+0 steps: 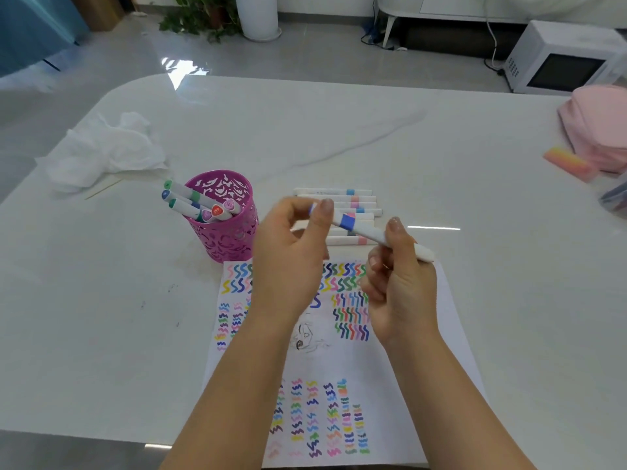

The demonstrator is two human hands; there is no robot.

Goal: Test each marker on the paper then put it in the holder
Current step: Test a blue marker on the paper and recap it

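Pink cut-out pen holder (224, 245) stands on the white table (441, 147), just beyond the paper's (339, 361) far left corner. It holds six or so capped markers (185, 195) leaning left. Their cap ends carry printed codes, and the red cap possibly reads "199".

Blue-banded marker (359, 228) is held level above the paper's top edge. The left hand (288, 252) pinches its left end and the right hand (400, 290) is curled round the barrel. A row of untested markers (325, 192) lies behind.

left hand (288, 262): bare to forearm | right hand (402, 286): bare, thin ring (386, 265) on finger
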